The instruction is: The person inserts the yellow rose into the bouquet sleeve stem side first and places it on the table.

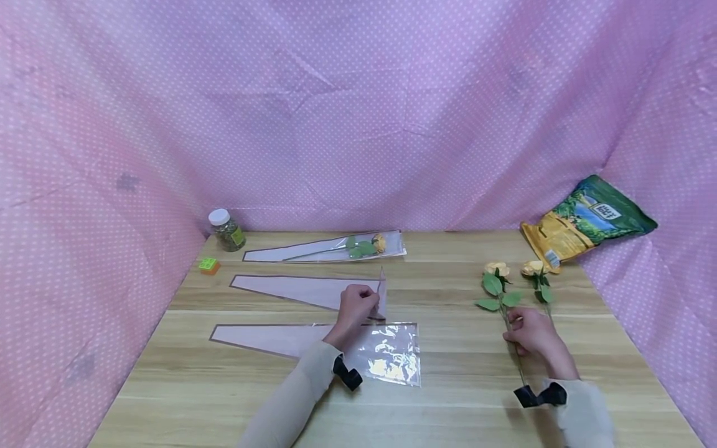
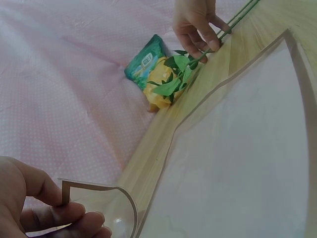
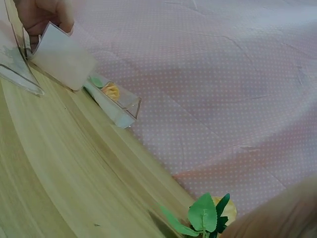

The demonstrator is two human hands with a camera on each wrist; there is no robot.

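My left hand [image 1: 356, 306] pinches the raised edge of the wide end of the middle flower sleeve [image 1: 297, 288], a tapered clear and white plastic bag with a brown border. In the left wrist view, thumb and fingers hold the sleeve's bent corner [image 2: 91, 186]. To the right, my right hand [image 1: 536, 336] grips the green stem of a pale yellow artificial rose [image 1: 493, 284]. Another rose [image 1: 534, 269] lies just beyond that hand, its stem partly hidden. Nearer me lies a second sleeve [image 1: 252, 336], flat, partly under my left forearm.
At the back, a sleeve [image 1: 263, 255] contains a yellow rose [image 1: 379, 243]. A white-capped jar [image 1: 228, 231] and a small green-and-orange block [image 1: 210, 266] stand at the left. A green-and-yellow bag [image 1: 588, 218] leans on the pink dotted curtain [image 1: 358, 124] at the right.
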